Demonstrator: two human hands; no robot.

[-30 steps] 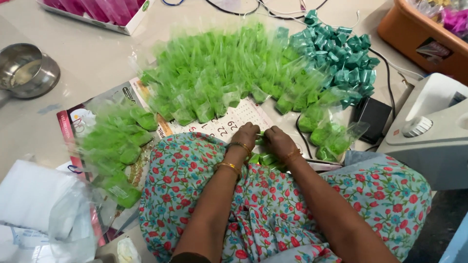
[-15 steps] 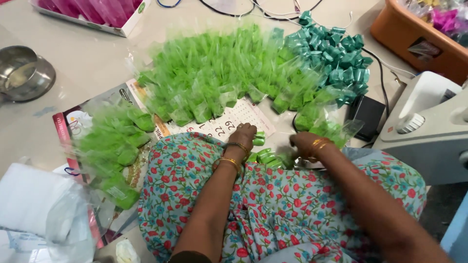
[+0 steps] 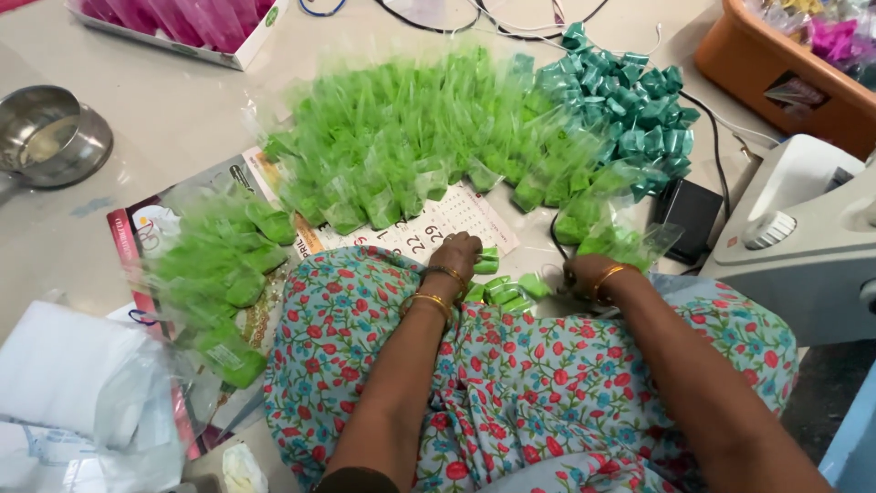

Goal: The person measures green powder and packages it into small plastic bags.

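on the floor before the lap, the left hand [image 3: 459,253] curls shut on a small green packet [image 3: 486,261]; the right hand [image 3: 581,275] rests by loose ones, grip unclear. slick, crinkly plastic could slip, and a sleeve might scatter the fanned green pile [image 3: 401,137].

Glossy clear-plastic green packets [image 3: 401,155], shiny metal bowl [image 3: 41,137], probably paper calendar [image 3: 438,224]
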